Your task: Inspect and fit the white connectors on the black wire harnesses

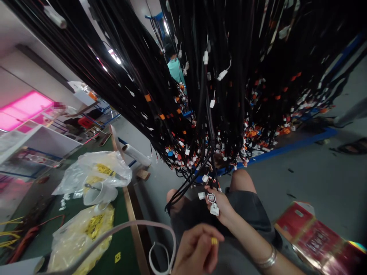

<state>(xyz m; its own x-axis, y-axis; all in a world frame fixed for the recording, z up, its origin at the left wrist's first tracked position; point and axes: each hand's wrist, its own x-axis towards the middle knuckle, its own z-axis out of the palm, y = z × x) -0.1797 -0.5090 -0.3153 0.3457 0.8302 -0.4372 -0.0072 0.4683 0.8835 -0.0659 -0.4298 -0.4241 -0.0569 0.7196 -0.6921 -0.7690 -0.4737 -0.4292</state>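
Observation:
My left hand (197,248) is closed, pinching a small yellow plastic piece (214,241) between thumb and fingertips. Above and to the right of it, my right hand (222,206) is wrapped around the end of a black wire harness. White connectors stick out of its fingers: one square connector (211,198) faces me with its openings, and another white connector (214,209) sits just below. The harness (211,160) runs up from my right hand into the hanging bundle. The yellow piece is apart from the connectors.
Black harnesses (183,95) with many connector ends hang ahead over a blue-framed rack (263,157). On the green table (122,229) at left lie plastic bags (71,172) of yellow pieces and a white cup (97,195). A red carton (312,236) stands at right. Another person (175,70) is behind the harnesses.

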